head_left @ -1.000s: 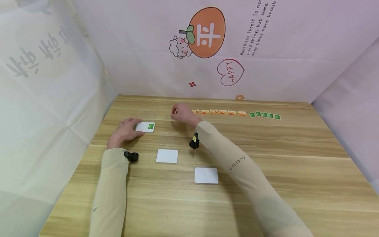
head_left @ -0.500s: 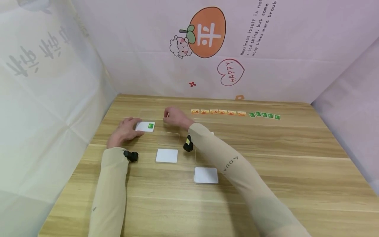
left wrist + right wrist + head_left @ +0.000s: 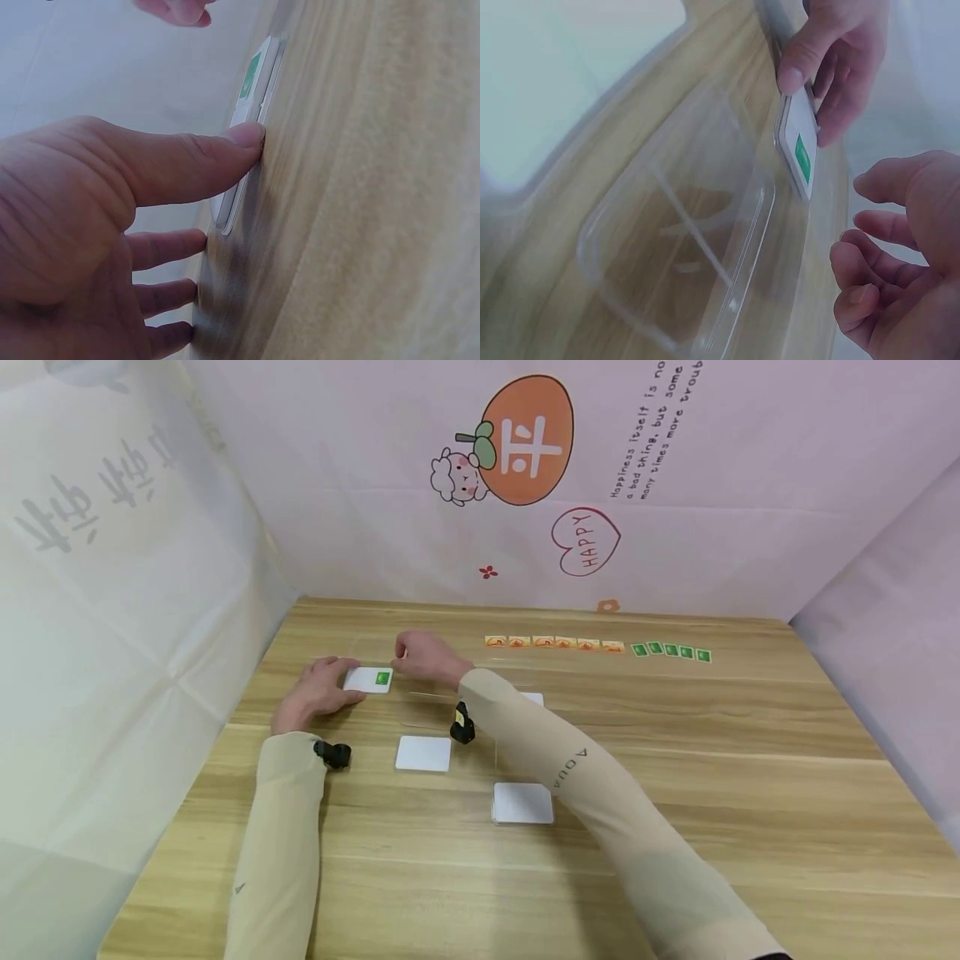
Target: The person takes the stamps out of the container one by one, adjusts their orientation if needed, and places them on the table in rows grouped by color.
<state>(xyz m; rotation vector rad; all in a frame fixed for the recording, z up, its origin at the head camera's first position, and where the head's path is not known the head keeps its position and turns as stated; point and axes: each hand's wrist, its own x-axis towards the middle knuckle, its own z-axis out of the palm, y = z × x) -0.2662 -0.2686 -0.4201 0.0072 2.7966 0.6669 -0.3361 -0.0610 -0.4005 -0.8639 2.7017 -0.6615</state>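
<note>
In the head view my left hand [image 3: 317, 687] holds the edges of a white card stack [image 3: 363, 680] at the back left. The stack bears a small green square [image 3: 383, 677]; in the left wrist view a clear case [image 3: 229, 227] shows along its rim, with my thumb against that rim. My right hand [image 3: 427, 656] hovers just right of the stack, fingers curled. In the right wrist view its thumb and forefinger tips stand slightly apart; whether a small thing sits between them cannot be made out.
Clear plastic lids [image 3: 671, 217] lie near the right forearm. Another white card [image 3: 423, 753] and a cased white card [image 3: 522, 803] rest nearer the front. Small orange tiles [image 3: 566, 643] and green tiles [image 3: 672, 651] form a row at the back, before a printed cloth wall [image 3: 360, 485].
My right hand has moved left from beside the orange tiles to near the white card stack, uncovering the row's left end. The left hand has kept its hold.
</note>
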